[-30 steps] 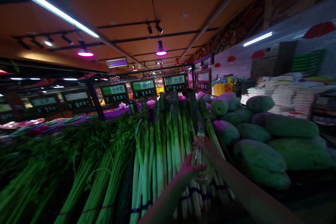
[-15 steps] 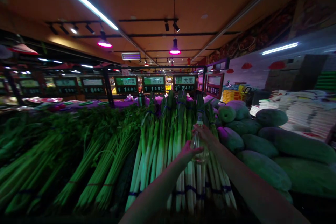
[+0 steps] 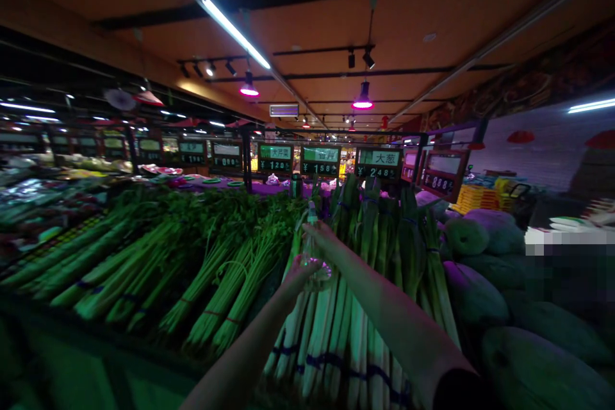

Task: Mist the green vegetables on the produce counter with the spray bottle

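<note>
Both arms are reaching forward from the lower edge of the head view and converging near the centre of the frame. Left arm (image 3: 235,349): the bare forearm is rising diagonally from the lower left, and the left hand (image 3: 298,274) is cupping upward with its fingers curled, sitting slightly lower than its partner. Right arm (image 3: 384,307): the bare forearm is extending diagonally from the lower right, emerging from a dark sleeve (image 3: 456,391) at the frame edge, with the wrist angling inward. The right hand (image 3: 327,238) is reaching higher, its fingers (image 3: 319,232) pointing left, with the two hands standing just apart.
</note>
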`<action>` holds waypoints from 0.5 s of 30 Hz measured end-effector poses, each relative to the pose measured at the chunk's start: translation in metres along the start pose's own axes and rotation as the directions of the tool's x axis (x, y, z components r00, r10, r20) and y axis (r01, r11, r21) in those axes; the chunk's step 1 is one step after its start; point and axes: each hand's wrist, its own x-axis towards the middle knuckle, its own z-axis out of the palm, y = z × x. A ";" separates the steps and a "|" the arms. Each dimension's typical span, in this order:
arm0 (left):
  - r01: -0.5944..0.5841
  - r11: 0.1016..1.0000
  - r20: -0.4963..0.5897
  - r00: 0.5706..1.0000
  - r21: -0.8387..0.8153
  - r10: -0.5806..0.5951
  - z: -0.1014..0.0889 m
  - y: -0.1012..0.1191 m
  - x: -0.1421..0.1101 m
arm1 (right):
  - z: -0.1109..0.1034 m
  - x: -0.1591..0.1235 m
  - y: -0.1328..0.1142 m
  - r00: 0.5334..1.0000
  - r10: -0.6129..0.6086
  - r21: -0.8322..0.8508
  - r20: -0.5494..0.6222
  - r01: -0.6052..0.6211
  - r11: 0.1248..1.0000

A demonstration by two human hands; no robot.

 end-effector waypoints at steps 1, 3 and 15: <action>-0.003 1.000 -0.025 1.000 -0.002 0.003 -0.008 0.003 -0.001 | 0.012 0.005 0.001 1.000 0.002 0.005 0.011 -0.002 1.000; -0.011 1.000 -0.065 0.998 -0.008 0.010 -0.022 0.010 -0.001 | 0.031 0.014 0.001 1.000 0.010 0.013 0.020 -0.010 1.000; -0.095 0.995 -0.108 0.990 0.000 0.095 -0.001 0.030 0.035 | 0.004 0.038 -0.024 0.997 -0.039 -0.001 -0.066 0.039 0.999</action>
